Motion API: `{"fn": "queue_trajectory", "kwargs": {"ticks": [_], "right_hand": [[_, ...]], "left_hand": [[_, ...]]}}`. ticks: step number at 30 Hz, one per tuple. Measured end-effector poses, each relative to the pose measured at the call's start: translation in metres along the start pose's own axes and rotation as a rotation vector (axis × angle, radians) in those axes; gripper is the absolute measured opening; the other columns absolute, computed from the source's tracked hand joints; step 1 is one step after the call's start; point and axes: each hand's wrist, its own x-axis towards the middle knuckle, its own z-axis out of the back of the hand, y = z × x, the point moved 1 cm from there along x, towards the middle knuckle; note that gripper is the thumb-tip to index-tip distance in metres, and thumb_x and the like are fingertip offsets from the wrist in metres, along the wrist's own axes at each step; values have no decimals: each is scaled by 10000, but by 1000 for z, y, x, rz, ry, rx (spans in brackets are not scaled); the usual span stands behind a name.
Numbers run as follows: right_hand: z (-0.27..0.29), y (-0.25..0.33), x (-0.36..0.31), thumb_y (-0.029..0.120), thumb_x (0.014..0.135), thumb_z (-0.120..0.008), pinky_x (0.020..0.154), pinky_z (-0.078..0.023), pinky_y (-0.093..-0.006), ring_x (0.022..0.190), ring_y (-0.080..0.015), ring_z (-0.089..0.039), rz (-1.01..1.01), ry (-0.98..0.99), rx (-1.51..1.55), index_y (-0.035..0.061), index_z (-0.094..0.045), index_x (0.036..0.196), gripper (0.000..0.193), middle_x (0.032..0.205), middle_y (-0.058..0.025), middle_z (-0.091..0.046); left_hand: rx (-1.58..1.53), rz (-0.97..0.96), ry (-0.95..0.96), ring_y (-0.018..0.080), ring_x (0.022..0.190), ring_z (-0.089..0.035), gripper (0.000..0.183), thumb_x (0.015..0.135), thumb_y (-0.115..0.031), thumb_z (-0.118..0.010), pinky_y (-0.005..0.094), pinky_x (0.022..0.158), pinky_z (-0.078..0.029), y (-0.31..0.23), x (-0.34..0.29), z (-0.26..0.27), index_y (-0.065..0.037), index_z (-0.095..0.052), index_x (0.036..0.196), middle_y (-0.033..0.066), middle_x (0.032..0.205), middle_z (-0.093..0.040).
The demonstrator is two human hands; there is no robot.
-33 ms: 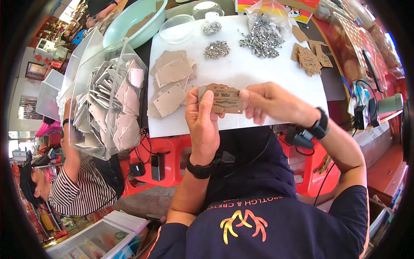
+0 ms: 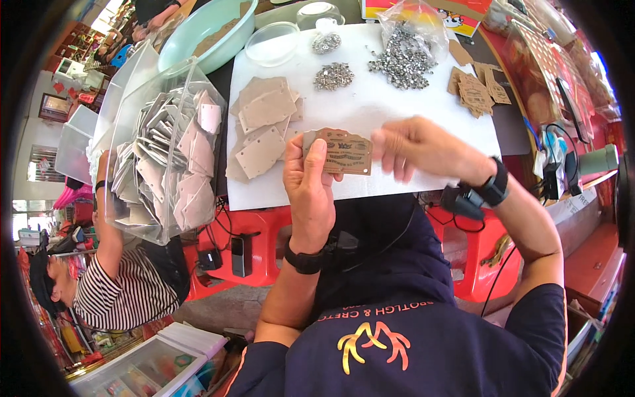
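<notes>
My left hand (image 2: 311, 188) is closed on a brown printed cardboard card (image 2: 350, 156), with the thumb across its front. The card has a scalloped top edge and small holes near its corners, and is held above the front of a white sheet (image 2: 377, 188). Just right of the card is my right hand (image 2: 417, 149), its fingers bent and smeared by motion, so I cannot tell whether they hold anything. Plain brown cards (image 2: 264, 112) lie overlapping to the left. Beyond my hands sit a small heap of shiny metal pieces (image 2: 333, 77) and a larger metal pile (image 2: 403, 66).
A clear bin (image 2: 178, 221) full of cards stands at the left, next to a person in a striped shirt (image 2: 132, 291). Behind it is a pale green basin (image 2: 225, 56). Printed cards (image 2: 476, 92) lie at the right. A red stool (image 2: 271, 238) is below the table edge.
My right hand has shifted slightly right, away from the card's right edge, baring more of its print. The left hand keeps its hold on the card nearly in place.
</notes>
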Motion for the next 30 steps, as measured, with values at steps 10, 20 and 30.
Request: {"fn": "queue_trajectory", "kwargs": {"ticks": [10,20,30], "right_hand": [[43,15,84,148,892,-585,560,-505,-296,609,-151,-617,300,-356,-781,-24,-637,843,186,670,-99,-619],[34,3,109,158,823,-590,680,-505,-450,764,-370,-645,386,-480,-1087,32,-654,840,143,775,-171,-663],[38,20,72,186,891,-649,590,-471,-236,642,-67,-567,92,-163,-424,10,-673,915,180,678,6,-596]], "left_hand": [[49,52,39,42,731,-553,146,982,-153,-557,223,604,-418,2,0,9,-70,-544,1102,15,923,-652],[68,54,70,70,772,-585,148,983,-142,-550,239,630,-410,1,2,20,-92,-546,1123,12,956,-657],[163,79,99,50,751,-547,173,991,-169,-553,224,620,-421,-2,4,13,-51,-540,1117,31,951,-654]]}}
